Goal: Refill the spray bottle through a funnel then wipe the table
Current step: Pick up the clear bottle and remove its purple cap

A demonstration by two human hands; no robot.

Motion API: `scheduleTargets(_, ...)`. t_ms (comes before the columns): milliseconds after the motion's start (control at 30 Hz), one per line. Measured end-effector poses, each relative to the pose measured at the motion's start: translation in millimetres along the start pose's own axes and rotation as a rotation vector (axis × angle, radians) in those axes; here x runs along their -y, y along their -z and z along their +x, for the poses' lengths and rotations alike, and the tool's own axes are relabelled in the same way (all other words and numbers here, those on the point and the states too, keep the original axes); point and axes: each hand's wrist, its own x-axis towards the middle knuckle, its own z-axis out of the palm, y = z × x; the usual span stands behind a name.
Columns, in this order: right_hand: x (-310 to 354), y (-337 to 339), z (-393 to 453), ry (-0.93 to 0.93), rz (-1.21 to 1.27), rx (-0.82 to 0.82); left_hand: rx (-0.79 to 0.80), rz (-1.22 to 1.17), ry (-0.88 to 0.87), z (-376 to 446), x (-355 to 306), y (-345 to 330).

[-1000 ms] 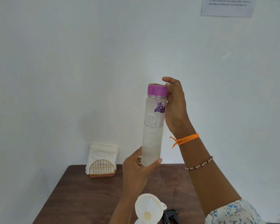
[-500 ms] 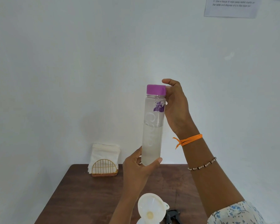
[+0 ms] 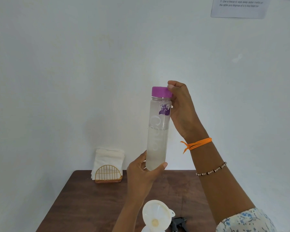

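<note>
Evidently little has been altered over the last second: the water bottle (image 3: 158, 129) is still held upright in mid-frame, and the purple cap (image 3: 161, 92) is still seated on its neck. The grip of the right hand (image 3: 181, 109) on the cap has been shifted only slightly, the thumb now being laid at the cap's upper right edge and the remaining fingers curled behind it. From this it may be judged that the cap is being unscrewed and that pouring has not yet been begun; how far the thread has been loosened cannot be told.

The bottle's base is clasped by the left hand (image 3: 144, 174), thumb on the right side and fingers wrapped round the left. The bottle is seen to be a little over half full of clear liquid.

Directly below, at the bottom centre of the frame, the white funnel (image 3: 156, 215) is seen, its mouth turned upward; it is presumably seated in the spray bottle, which is cut off by the frame edge. Just to its right a dark spray head (image 3: 178, 222) is laid on the brown surface (image 3: 84, 206). Further up the frame, at the surface's left back edge, tissues (image 3: 109, 158) are kept in a gold wire holder (image 3: 108, 174), well apart from both hands.
</note>
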Motion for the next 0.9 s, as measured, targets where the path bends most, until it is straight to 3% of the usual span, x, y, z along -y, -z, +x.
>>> scheduleTargets(167,-3,0,0,0.036,-0.162,-0.102,0.023,0.003,-0.010,0,-3,-1)
scheduleTargets(400,2,5,-1,-0.030,0.071,-0.013,0.029,0.001,-0.003,-3,0,-1)
scheduleTargets(633,2,3,0,0.034,-0.149,-0.047,0.025,0.009,-0.010,-1,-3,-2)
scheduleTargets(900,11,4,-2,-0.016,0.084,0.040,0.051,-0.020,0.001,-3,-4,-2)
